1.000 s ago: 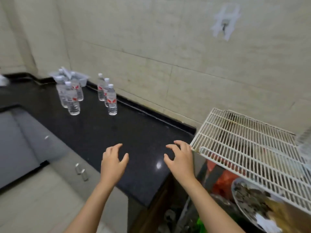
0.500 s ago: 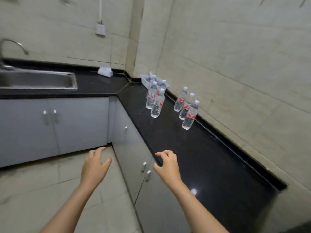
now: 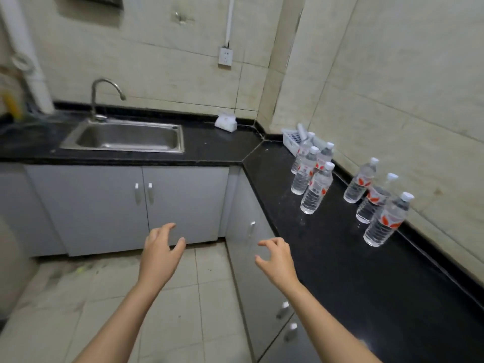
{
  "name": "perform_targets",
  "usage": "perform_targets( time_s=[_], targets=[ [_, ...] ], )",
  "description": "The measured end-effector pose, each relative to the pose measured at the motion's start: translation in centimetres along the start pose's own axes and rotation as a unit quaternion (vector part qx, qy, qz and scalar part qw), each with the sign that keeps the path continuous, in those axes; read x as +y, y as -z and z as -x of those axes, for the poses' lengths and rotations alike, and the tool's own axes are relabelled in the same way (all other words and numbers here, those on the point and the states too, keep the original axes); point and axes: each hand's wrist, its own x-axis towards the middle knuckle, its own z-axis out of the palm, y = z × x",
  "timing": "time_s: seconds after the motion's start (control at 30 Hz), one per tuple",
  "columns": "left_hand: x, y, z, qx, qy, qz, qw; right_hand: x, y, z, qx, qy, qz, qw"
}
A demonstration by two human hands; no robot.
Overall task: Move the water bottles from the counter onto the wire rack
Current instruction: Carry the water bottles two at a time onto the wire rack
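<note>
the one camera rides on the person's head, above the black counter (image 3: 353, 284), tilted forward and down into the kitchen corner. the left hand (image 3: 159, 254) and right hand (image 3: 277, 260) show low in the frame, nearest the lens. the counter runs up the right side with the water bottles (image 3: 315, 189) farther along it; the sink (image 3: 125, 136) lies across the floor, upper left.

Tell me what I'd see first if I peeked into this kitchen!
The clear water bottles with red labels stand out first, upright in two bunches on the black counter along the right wall. Next come the two empty hands, left hand and right hand, held out low in the middle. A shiny metal sink with a curved tap sits at the back left.
</note>
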Motion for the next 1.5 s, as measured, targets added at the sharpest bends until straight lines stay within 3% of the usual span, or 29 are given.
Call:
perform_targets(
  time_s=[0.33,0.63,1.07,1.27,1.5],
  targets=[
    [3.2,-4.7,-18.0,-0.038,-0.037,-0.006,0.999,2.1,-0.8,-18.8,0.058,-0.044,-0.063,0.995],
    [0.1,-7.1,-30.7,-0.051,0.009,0.010,0.999,1.1,-3.7,-30.0,0.038,-0.072,-0.037,0.996],
    [2.7,-10.0,-54.1,-0.142,-0.140,0.050,0.979,-2.8,-4.7,-41.5,0.198,-0.236,-0.054,0.950],
    [2.7,-16.5,-54.4,-0.245,-0.136,0.043,0.959,-1.3,-5.5,-39.1,0.188,-0.342,-0.045,0.920],
    [7.5,-25.0,-53.6,-0.349,-0.182,0.047,0.918,4.2,-0.3,-39.4,0.315,-0.375,-0.068,0.869]
  ],
)
